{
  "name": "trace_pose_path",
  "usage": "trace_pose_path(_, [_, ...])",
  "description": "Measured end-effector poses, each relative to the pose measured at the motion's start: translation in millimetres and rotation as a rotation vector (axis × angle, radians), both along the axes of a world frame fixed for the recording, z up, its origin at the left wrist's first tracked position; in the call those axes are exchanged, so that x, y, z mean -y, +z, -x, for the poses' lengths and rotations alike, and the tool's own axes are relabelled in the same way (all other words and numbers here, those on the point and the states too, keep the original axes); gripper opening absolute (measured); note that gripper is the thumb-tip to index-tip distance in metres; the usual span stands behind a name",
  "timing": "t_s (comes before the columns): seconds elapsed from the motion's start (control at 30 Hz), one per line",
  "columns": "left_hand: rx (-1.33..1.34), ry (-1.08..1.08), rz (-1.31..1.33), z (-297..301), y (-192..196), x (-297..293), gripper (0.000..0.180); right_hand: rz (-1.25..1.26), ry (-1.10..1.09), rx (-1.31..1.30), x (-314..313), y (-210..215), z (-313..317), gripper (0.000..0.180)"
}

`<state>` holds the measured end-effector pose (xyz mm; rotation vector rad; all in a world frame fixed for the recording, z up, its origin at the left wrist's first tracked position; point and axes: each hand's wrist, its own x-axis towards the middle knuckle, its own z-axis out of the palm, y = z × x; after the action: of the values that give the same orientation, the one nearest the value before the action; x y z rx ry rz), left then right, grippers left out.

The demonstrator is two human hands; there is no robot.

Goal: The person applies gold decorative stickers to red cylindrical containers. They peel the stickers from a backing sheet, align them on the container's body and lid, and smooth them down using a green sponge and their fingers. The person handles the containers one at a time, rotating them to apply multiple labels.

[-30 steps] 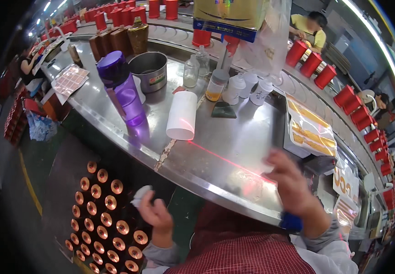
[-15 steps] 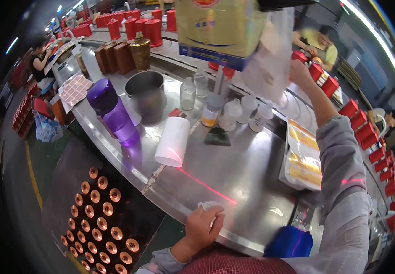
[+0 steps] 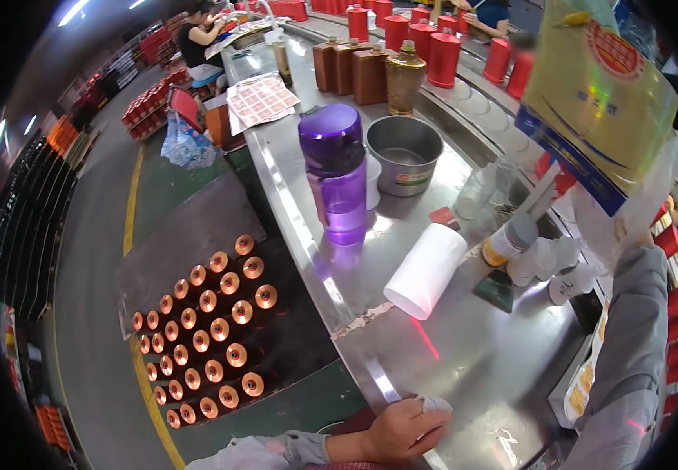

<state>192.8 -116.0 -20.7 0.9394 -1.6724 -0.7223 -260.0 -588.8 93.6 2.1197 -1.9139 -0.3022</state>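
My left hand (image 3: pixel 403 431) is closed at the near edge of the metal table, with a small crumpled white cloth (image 3: pixel 438 404) showing at its fingers. My right arm, in a grey sleeve (image 3: pixel 629 337), reaches up the right side. That hand is largely hidden at a clear plastic bag (image 3: pixel 613 215) beside a hanging yellow sign (image 3: pixel 598 102) with a blue border. Between the arms a white cylinder (image 3: pixel 427 270) lies on its side. A dark green piece (image 3: pixel 495 291) and a grey-lidded jar (image 3: pixel 511 239) are right of it.
A purple water bottle (image 3: pixel 339 176), a grey pot (image 3: pixel 404 168) and a gold-brown bottle (image 3: pixel 406 78) stand further back. Copper-coloured round tops (image 3: pixel 219 329) fill a dark area below the table's left side. Red bottles (image 3: pixel 443 59) line the far side; a person (image 3: pixel 198 39) sits far left.
The view has swung left, so the table's things appear further right. My right hand, visible before, is now mostly hidden at the plastic bag. My left hand still holds the white cloth.
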Motion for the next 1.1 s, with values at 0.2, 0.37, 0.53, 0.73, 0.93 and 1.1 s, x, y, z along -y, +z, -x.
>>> trace_pose_path(0.2, [0.036, 0.025, 0.009, 2, 0, -3, 0.017, 0.058, -0.021, -0.049, 25, -17, 35, 0.024])
trace_pose_path(0.37, [0.048, 0.042, -0.011, 2, 0, -4, 0.017, 0.120, -0.008, -0.062, 44, -29, 47, 0.025])
trace_pose_path(0.53, [0.047, 0.068, 0.016, 1, 4, -4, 0.017, 0.198, 0.006, -0.070, 55, -37, 64, 0.025])
trace_pose_path(0.73, [0.007, 0.084, 0.023, 5, 2, -5, 0.016, 0.383, 0.081, -0.056, 62, -46, 101, 0.025])
trace_pose_path(0.93, [-0.053, 0.131, 0.017, 7, 2, -10, 0.014, 0.749, 0.328, 0.076, 20, -14, 157, 0.026])
trace_pose_path(1.1, [0.016, 0.176, -0.025, 9, -2, -10, 0.015, 0.556, 0.251, 0.521, -153, 50, 147, 0.025])
